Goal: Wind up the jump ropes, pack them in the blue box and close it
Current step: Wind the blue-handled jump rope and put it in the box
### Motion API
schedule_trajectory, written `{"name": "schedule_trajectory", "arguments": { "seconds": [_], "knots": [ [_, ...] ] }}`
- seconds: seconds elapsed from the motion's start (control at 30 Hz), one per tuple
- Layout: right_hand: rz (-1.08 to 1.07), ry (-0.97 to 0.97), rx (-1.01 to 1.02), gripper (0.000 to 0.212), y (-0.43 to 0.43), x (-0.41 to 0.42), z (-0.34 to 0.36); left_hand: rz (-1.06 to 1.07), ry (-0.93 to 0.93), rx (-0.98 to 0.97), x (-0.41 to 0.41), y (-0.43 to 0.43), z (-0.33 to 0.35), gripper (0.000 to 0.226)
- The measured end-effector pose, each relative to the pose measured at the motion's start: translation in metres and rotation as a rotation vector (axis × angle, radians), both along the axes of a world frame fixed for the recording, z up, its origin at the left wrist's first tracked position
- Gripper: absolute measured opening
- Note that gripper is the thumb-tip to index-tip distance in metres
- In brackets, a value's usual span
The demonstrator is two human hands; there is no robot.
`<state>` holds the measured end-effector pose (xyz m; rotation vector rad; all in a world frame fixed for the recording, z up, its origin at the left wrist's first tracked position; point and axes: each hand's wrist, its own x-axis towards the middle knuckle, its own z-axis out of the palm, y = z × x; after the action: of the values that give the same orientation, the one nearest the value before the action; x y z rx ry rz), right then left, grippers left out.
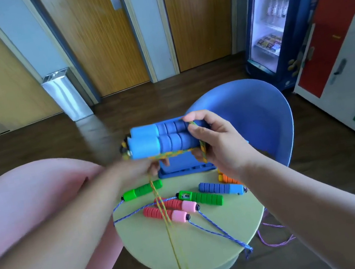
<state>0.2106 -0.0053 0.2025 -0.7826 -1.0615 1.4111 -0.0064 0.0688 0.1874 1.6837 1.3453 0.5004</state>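
My right hand grips a pair of blue jump-rope handles held side by side above the table. A yellow-green cord runs along their underside and round their right end. My left hand pinches that cord just below the handles; the rest hangs down past the table's edge. The blue box stands behind the hands at the far side of the round green table, mostly hidden. On the table lie two green handles, two red-pink handles, one blue handle and an orange handle.
A blue chair stands behind the table and a pink chair to its left. Blue and purple cords trail off the table onto the dark wood floor. A drinks fridge and lockers stand at the right.
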Motion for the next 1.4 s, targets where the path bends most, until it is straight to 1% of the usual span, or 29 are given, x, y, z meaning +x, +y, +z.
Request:
{"name": "schedule_trajectory", "arguments": {
  "seconds": [0.03, 0.07, 0.1, 0.13, 0.17, 0.23, 0.3, 0.37, 0.43, 0.5, 0.57, 0.6, 0.7, 0.77, 0.8, 0.93, 1.0, 1.03, 1.2, 1.3, 1.4],
  "knots": [
    [-0.018, 0.024, -0.003, 0.014, 0.007, -0.003, 0.001, 0.032, -0.079, -0.092, 0.006, -0.017, -0.010, 0.029],
    [-0.044, 0.027, -0.004, 0.015, 0.013, -0.006, 0.002, 0.048, -0.137, -0.166, 0.016, -0.036, -0.015, 0.031],
    [-0.080, 0.005, -0.005, 0.017, 0.019, -0.010, 0.003, 0.058, -0.195, -0.218, 0.026, -0.053, -0.018, 0.035],
    [-0.121, -0.045, -0.002, 0.017, 0.024, -0.014, 0.001, 0.050, -0.210, -0.241, 0.039, -0.070, -0.014, 0.037],
    [-0.160, -0.118, 0.010, 0.018, 0.028, -0.018, -0.001, 0.032, -0.205, -0.231, 0.049, -0.082, -0.010, 0.035],
    [-0.216, -0.266, 0.059, 0.020, 0.035, -0.023, -0.011, -0.025, -0.120, -0.164, 0.061, -0.093, 0.009, 0.029],
    [-0.234, -0.367, 0.122, 0.026, 0.036, -0.026, -0.020, -0.042, -0.117, -0.098, 0.063, -0.091, 0.037, 0.027],
    [-0.210, -0.439, 0.172, 0.035, 0.034, -0.027, -0.028, 0.013, -0.183, -0.070, 0.059, -0.079, 0.068, 0.028],
    [-0.178, -0.458, 0.175, 0.029, 0.030, -0.028, -0.032, 0.087, -0.184, -0.014, 0.050, -0.058, 0.095, 0.027],
    [-0.163, -0.450, 0.138, 0.020, 0.024, -0.029, -0.031, 0.146, -0.063, 0.077, 0.040, -0.036, 0.111, 0.026],
    [-0.149, -0.399, 0.148, 0.013, 0.018, -0.030, -0.030, 0.168, 0.092, 0.148, 0.033, -0.021, 0.119, 0.026],
    [-0.152, -0.366, 0.157, 0.013, 0.016, -0.031, -0.028, 0.158, 0.153, 0.166, 0.033, -0.016, 0.122, 0.027],
    [-0.203, -0.297, 0.174, 0.024, 0.012, -0.034, -0.022, 0.077, 0.383, 0.278, 0.038, -0.009, 0.126, 0.029],
    [-0.228, -0.360, 0.225, 0.025, 0.010, -0.035, -0.018, 0.048, 0.530, 0.358, 0.039, -0.001, 0.124, 0.033],
    [-0.223, -0.399, 0.257, 0.026, 0.009, -0.034, -0.016, 0.041, 0.569, 0.368, 0.039, 0.002, 0.123, 0.034],
    [-0.074, -0.528, 0.309, 0.029, 0.004, -0.028, -0.010, 0.004, 0.643, 0.332, 0.039, 0.005, 0.121, 0.033],
    [-0.003, -0.577, 0.299, 0.026, 0.004, -0.025, -0.010, -0.012, 0.646, 0.314, 0.039, 0.003, 0.121, 0.033],
    [-0.002, -0.585, 0.275, 0.025, 0.005, -0.024, -0.011, -0.011, 0.637, 0.313, 0.038, 0.002, 0.122, 0.032],
    [-0.146, -0.601, 0.147, 0.027, 0.020, -0.012, -0.019, -0.005, 0.623, 0.392, 0.030, -0.009, 0.138, 0.030],
    [-0.224, -0.648, 0.159, 0.028, 0.024, -0.009, -0.023, -0.074, 0.658, 0.408, 0.028, -0.014, 0.148, 0.024],
    [-0.242, -0.643, 0.170, 0.028, 0.022, -0.010, -0.022, -0.133, 0.680, 0.427, 0.026, -0.011, 0.155, 0.021]
  ]
}}
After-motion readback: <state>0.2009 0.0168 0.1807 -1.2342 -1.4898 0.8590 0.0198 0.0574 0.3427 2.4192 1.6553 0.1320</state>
